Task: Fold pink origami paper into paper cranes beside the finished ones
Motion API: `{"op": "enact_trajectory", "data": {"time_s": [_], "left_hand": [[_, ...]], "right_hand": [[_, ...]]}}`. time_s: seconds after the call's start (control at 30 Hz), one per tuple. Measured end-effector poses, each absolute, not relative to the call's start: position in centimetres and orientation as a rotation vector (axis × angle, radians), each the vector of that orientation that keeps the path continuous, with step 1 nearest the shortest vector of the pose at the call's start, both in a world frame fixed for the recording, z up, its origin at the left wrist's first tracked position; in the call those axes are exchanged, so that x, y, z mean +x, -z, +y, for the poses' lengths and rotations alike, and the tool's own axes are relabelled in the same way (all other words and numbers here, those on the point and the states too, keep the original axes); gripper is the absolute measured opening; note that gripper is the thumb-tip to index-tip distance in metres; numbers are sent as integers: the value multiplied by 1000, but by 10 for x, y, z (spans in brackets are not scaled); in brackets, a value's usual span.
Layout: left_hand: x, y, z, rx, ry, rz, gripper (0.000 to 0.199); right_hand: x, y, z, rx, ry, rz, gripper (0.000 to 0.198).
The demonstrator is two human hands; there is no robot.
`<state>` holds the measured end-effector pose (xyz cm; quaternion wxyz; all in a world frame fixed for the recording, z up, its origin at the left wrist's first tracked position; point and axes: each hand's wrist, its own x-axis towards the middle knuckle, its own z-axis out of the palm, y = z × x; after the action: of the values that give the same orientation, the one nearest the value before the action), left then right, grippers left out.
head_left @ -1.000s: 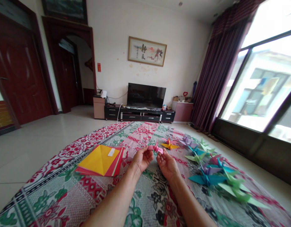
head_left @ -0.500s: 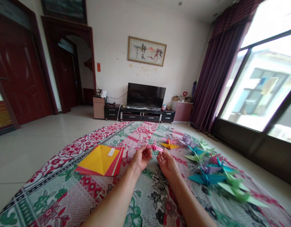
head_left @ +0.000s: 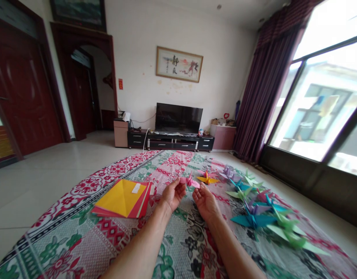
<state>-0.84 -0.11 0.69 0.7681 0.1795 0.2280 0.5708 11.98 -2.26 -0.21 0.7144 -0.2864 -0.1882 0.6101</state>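
A pink paper crane (head_left: 190, 181) is held out between my two hands over the patterned cloth. My left hand (head_left: 174, 195) pinches the tip of its left wing between thumb and fingers. At the other wing tip, my right hand (head_left: 206, 199) has its thumb and fingers closed on the paper, the other fingers curled. Just beyond, to the right, rests an orange-yellow paper crane (head_left: 207, 178), with another pink one partly hidden behind it.
Left of my hands lies a stack of coloured paper squares (head_left: 122, 197), yellow on top with a small white label. Several finished cranes in blue, green and purple, among them a blue crane (head_left: 253, 220), spread along the right. The floral tablecloth (head_left: 114, 248) covers the round table.
The pink crane's wings look slightly more spread and its right wing shows more. My hands stay in nearly the same place.
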Motion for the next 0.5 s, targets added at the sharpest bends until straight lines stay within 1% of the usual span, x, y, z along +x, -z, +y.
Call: {"op": "enact_trajectory", "data": {"time_s": [0.1, 0.23, 0.33, 0.4, 0.5], "left_hand": [[-6, -6, -2, 537, -1289, 519, 12], [-3, -5, -3, 669, -1294, 570, 21], [-3, -5, -3, 702, -1289, 592, 24], [-3, -5, -4, 714, -1292, 601, 25], [-3, -5, -4, 730, -1287, 609, 25]], "right_hand": [[120, 7, -21, -743, -1196, -566, 20], [122, 12, -20, -991, -849, -759, 31], [124, 13, -21, -1164, -576, -911, 39], [124, 11, -22, -1211, -369, -1049, 37], [121, 6, -26, -1152, -123, -1260, 34]]}}
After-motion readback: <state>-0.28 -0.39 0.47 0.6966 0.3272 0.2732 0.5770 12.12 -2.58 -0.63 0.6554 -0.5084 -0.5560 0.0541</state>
